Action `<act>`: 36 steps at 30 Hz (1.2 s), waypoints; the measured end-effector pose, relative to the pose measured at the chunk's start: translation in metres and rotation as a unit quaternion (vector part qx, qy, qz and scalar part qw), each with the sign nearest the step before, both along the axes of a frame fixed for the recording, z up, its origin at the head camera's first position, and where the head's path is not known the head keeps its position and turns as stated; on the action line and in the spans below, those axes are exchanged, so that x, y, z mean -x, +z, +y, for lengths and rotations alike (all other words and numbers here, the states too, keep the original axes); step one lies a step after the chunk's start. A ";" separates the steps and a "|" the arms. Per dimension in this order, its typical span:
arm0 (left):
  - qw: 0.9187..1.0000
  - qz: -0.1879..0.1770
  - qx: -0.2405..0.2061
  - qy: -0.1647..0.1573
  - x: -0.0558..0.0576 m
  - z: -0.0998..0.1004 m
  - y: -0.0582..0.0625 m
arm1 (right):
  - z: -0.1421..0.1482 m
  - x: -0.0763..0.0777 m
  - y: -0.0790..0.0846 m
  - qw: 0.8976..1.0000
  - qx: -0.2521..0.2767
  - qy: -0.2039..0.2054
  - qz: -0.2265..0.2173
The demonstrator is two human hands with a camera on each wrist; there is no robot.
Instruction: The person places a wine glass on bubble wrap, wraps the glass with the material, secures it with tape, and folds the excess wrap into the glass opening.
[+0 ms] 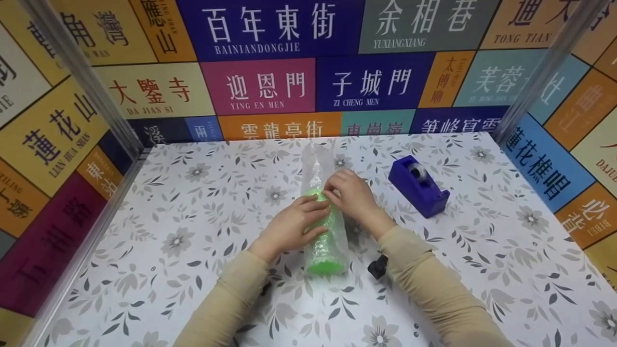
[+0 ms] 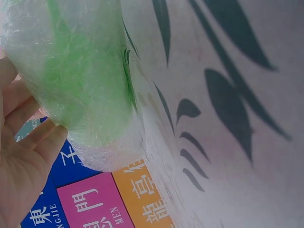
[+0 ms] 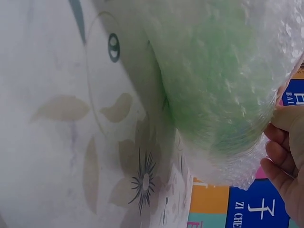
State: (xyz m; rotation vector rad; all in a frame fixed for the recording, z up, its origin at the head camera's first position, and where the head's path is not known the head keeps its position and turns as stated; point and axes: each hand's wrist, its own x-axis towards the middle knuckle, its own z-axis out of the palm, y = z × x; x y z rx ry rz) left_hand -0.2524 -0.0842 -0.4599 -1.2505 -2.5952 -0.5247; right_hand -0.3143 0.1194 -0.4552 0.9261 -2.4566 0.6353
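A bright green, roughly cylindrical object (image 1: 326, 266) lies on the table inside a roll of bubble wrap (image 1: 315, 159), its flat round end toward me. The wrap reaches past its far end; the object's exact kind is hidden. My left hand (image 1: 296, 224) rests on the wrapped object from the left, fingers fairly straight across its top. In the left wrist view, the fingertips touch the bubble wrap (image 2: 90, 71). On the other side, my right hand (image 1: 352, 193) pinches the wrap near the object's far part, thumb against curled fingers. The right wrist view shows these fingers at the wrap's edge (image 3: 280, 159).
A blue tape dispenser (image 1: 418, 187) with a roll of clear tape stands to the right of the wrapped object. The table (image 1: 178, 289) has a white floral cover. Panels printed with place names (image 1: 262, 86) enclose its back and sides. A black knob-like piece (image 1: 378, 267) shows beside the right sleeve.
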 end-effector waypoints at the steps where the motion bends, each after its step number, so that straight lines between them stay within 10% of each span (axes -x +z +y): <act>1: 1.000 0.002 -0.001 -0.002 0.000 0.000 0.000 | 0.000 0.000 0.000 1.000 0.004 0.003 -0.001; 36: 1.000 0.015 -0.003 -0.006 0.000 0.000 0.000 | 0.011 -0.012 0.007 0.999 -0.004 0.023 0.032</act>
